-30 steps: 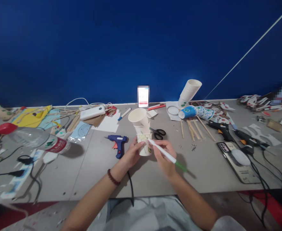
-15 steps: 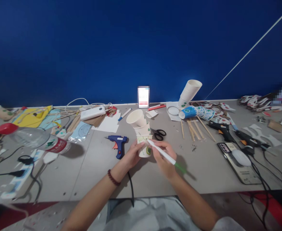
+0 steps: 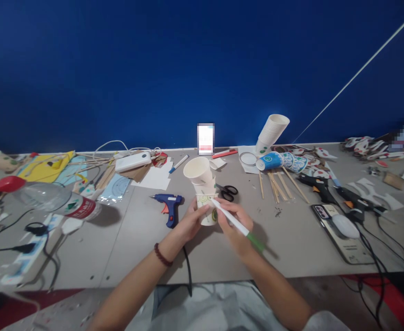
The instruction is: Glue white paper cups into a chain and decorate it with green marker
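Note:
Paper cups [image 3: 205, 187] joined in a stack stand in front of me, the top one tilted with its mouth to the upper left. Green ring drawings show on the lowest cup. My left hand [image 3: 192, 221] is closed around that cup's lower left side. In my right hand [image 3: 235, 225] is a white marker with a green end [image 3: 234, 219], its tip at the cup's patterned side. Whether the tip touches the cup, I cannot tell. A blue glue gun [image 3: 169, 207] lies left of my left hand, and black-handled scissors [image 3: 228, 192] lie behind my right hand.
Left are a plastic bottle [image 3: 53, 195], a power strip [image 3: 36, 250] and a white power bank [image 3: 133, 162]. Right are a tall cup stack [image 3: 272, 133], a blue cup [image 3: 270, 161], wooden sticks [image 3: 279, 187], black glue guns [image 3: 315, 185] with cables, and a phone [image 3: 343, 239] under a white mouse.
The top of the cup stack has shifted slightly to the right. The marker's green end has moved a little toward the left, with both hands almost in place.

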Demonstrator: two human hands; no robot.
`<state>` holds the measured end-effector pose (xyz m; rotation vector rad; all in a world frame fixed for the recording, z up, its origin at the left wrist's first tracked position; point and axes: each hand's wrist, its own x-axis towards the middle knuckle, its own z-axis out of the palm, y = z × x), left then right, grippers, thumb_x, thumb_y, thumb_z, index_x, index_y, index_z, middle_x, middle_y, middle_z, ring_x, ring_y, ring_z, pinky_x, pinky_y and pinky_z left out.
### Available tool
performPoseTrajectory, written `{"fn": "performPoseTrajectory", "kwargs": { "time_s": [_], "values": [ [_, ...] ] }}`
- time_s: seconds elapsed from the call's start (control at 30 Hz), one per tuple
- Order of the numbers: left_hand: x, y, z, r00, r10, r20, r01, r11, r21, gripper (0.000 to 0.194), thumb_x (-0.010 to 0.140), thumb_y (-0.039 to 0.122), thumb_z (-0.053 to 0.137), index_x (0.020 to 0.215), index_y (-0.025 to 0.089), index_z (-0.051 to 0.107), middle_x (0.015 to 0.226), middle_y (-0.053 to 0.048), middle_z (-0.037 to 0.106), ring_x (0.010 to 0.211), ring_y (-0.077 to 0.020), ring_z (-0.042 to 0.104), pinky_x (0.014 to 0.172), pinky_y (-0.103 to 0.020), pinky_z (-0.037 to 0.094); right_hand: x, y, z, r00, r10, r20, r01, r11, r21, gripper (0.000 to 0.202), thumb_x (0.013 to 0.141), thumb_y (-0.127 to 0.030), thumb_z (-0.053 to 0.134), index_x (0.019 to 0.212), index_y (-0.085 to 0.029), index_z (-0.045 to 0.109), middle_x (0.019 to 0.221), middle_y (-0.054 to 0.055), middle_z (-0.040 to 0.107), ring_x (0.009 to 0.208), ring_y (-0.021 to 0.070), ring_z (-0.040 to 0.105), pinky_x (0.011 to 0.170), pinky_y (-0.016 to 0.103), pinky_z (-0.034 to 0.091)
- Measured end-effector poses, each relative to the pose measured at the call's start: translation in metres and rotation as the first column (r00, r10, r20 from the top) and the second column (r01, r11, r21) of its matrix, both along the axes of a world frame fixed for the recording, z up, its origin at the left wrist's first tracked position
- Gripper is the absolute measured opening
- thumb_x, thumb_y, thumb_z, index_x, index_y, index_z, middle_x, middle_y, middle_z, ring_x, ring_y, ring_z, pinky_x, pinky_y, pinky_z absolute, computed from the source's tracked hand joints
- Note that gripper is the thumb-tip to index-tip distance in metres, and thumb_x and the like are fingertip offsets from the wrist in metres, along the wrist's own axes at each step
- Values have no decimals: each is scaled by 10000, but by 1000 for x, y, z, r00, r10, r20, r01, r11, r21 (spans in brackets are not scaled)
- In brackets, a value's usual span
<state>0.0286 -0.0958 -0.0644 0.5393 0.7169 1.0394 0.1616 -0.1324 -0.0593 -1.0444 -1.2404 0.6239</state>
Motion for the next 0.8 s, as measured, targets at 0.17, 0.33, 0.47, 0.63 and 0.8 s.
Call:
{"fn": "performPoseTrajectory", "kwargs": {
  "time_s": [0.17, 0.33, 0.47, 0.63, 0.8],
  "values": [
    [-1, 0, 2, 1000, -7, 1, 7, 1000, -4, 631, 670, 257, 828, 1248, 201, 582, 1030, -63, 719, 882, -204, 666, 779, -302, 490, 1, 1, -1, 1000, -12, -9, 12, 1000, 7, 101, 835, -191, 653, 931, -220, 637, 1048, 95, 757, 1013, 237, 724, 866, 394, 605],
    [-1, 0, 3, 1000, -18, -12, 18, 1000, -1, 666, 664, 265, 831, 1273, 196, 571, 1019, -68, 721, 878, -208, 668, 780, -304, 485, 0, 1, 0, 1000, -12, -6, 12, 1000, -5, 82, 843, -202, 644, 922, -219, 630, 1043, 106, 755, 1015, 241, 721, 862, 402, 608],
    [-1, 0, 4, 1000, -18, -4, 18, 1000, -1, 657, 662, 262, 832, 1264, 198, 576, 1022, -67, 720, 884, -206, 668, 781, -301, 490, 1, 0, -1, 1000, 4, 3, -4, 1000, -16, 111, 839, -185, 647, 943, -221, 632, 1072, 105, 750, 1028, 238, 717, 871, 403, 606],
    [0, 0, 3, 1000, -11, -14, 11, 1000, 3, 679, 656, 267, 837, 1275, 204, 564, 1038, -64, 719, 908, -207, 667, 800, -304, 495, 2, 1, 0, 1000, -10, 13, 10, 1000, 1, 98, 834, -191, 646, 928, -219, 641, 1043, 94, 758, 1013, 236, 725, 863, 388, 609],
    [-1, 0, 0, 1000, -10, -27, 11, 1000, 17, 713, 657, 269, 839, 1303, 222, 542, 1074, -63, 715, 951, -212, 668, 837, -316, 491, 1, 2, 0, 1000, -11, 12, 11, 1000, 9, 122, 824, -176, 649, 934, -230, 648, 1045, 81, 760, 1004, 233, 729, 863, 388, 608]
  ]
}}
